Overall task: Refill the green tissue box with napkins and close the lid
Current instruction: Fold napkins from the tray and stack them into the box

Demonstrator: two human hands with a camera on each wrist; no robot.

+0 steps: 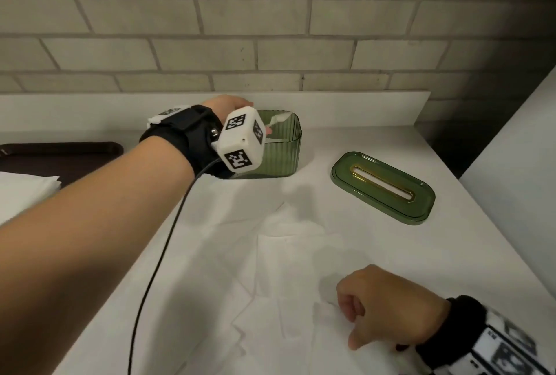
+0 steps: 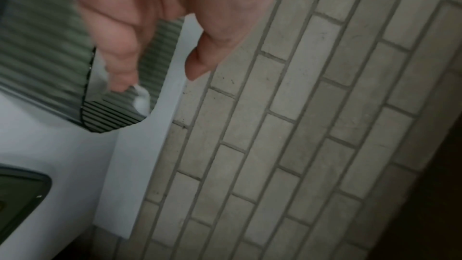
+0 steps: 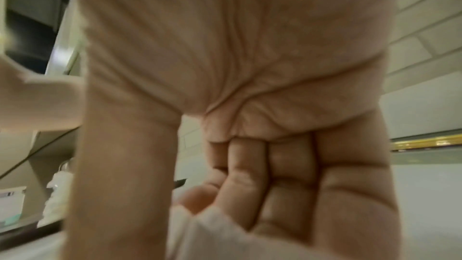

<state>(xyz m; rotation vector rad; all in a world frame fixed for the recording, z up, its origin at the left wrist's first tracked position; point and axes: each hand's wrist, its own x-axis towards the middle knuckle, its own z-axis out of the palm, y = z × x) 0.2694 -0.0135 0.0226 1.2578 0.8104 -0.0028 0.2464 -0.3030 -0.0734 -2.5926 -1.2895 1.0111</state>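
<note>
On the white counter (image 1: 376,140), left hand (image 1: 228,104) pinches napkin (image 2: 141,96) over green box (image 1: 279,146); right hand (image 1: 388,311) grips another.

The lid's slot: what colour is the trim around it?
Gold, set in the green lid lying on the counter; the head view shows it best.

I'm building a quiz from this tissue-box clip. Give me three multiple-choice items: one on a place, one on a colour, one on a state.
1. Where does the lid lie?
A. on the box
B. on the counter, right of the box
C. in the left hand

2. What colour trims the lid's slot?
A. gold
B. red
C. blue

3. What is the right hand doing?
A. lying flat and open
B. gripping the lid
C. pinching a white napkin

Answers: 1 B, the lid rests apart from the green tissue box on the white counter. 2 A, a gold rim shows round the slot. 3 C, curled fingers and thumb hold the napkin's edge.
</note>
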